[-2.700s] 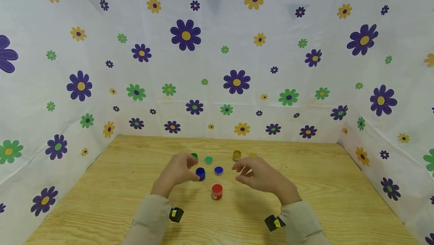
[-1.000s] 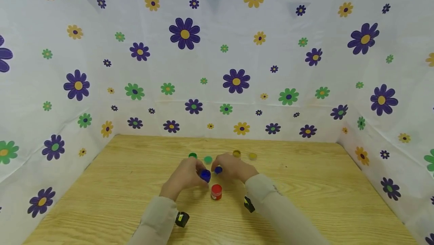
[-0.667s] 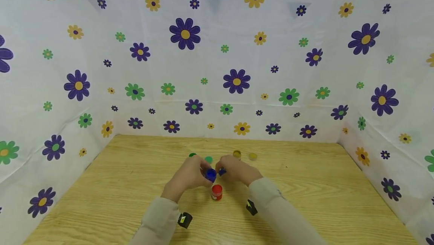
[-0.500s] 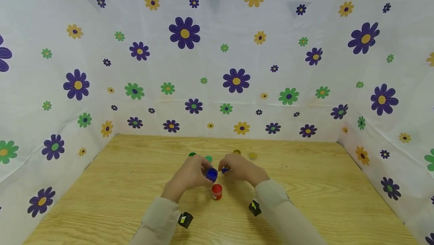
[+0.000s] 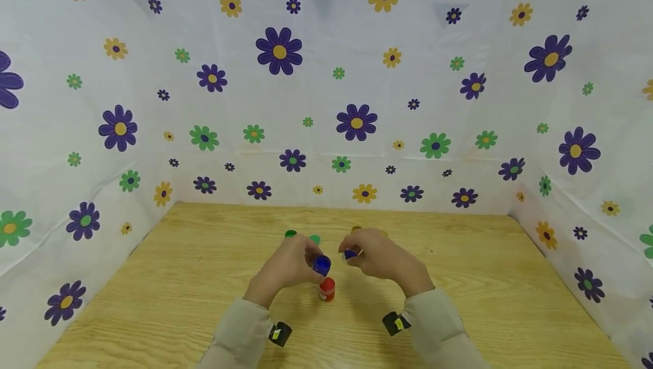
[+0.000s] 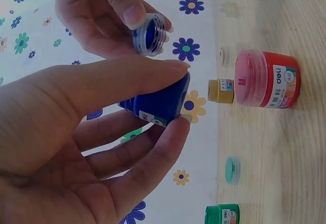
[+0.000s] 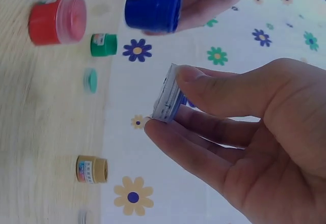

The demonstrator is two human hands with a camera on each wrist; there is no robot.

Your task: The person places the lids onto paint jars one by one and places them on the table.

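Note:
My left hand (image 5: 288, 264) pinches an open blue paint jar (image 6: 160, 102) between thumb and fingers, lifted off the table. In the right wrist view the jar's mouth faces right. My right hand (image 5: 385, 255) holds the jar's blue lid (image 7: 168, 95) by its rim, between thumb and fingertips, apart from the jar. In the left wrist view the lid's hollow inner side (image 6: 150, 34) shows. Just below the blue jar in the head view, a red paint jar (image 5: 327, 289) stands on the table with its lid on.
Behind my left hand are an open green jar (image 5: 291, 233) and its pale green lid (image 5: 314, 240). A yellow-brown jar (image 7: 91, 169) stands farther back, mostly hidden by my right hand in the head view. Flowered white cloth (image 5: 326, 91) encloses the wooden table (image 5: 204, 255).
My left hand has gripped the blue jar and lifted it, moving it rightward. My right hand has picked up the blue lid from the table and drawn it to the right.

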